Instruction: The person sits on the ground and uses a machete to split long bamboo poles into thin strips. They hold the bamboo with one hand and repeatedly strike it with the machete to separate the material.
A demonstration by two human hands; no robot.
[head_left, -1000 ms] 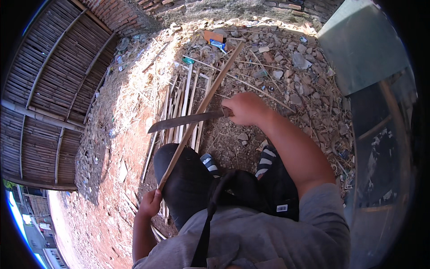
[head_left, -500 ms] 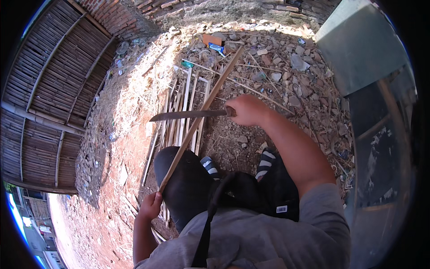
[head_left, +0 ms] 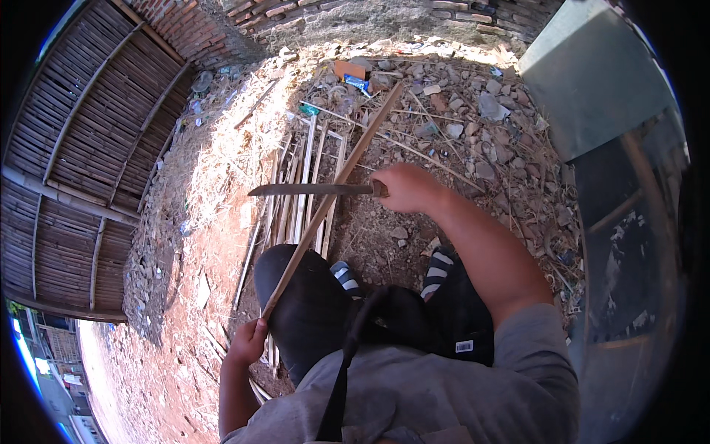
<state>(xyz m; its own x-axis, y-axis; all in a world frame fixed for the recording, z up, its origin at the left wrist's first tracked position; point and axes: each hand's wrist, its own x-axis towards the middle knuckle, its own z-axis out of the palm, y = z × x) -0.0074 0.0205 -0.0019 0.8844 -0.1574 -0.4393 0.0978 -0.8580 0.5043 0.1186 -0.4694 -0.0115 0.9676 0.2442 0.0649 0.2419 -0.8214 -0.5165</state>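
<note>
My right hand is closed round the handle of a machete, whose dark blade points left. The blade crosses a long bamboo strip at about its middle, and seems to touch it. Near my left knee, my left hand grips the strip's lower end, thumb on top. From there the strip slants up and away to the right, passing over my left thigh. Beneath it, on the ground, lies a bundle of pale, thin bamboo strips.
Rubble and stones cover the ground at the right, with litter and a reddish-brown piece farther off. A woven bamboo wall stands left, a brick wall at the back, and a grey panel at the right.
The bamboo strip's far end has dipped slightly toward me. The machete stays across the strip with barely any shift, and both hands keep their grips.
</note>
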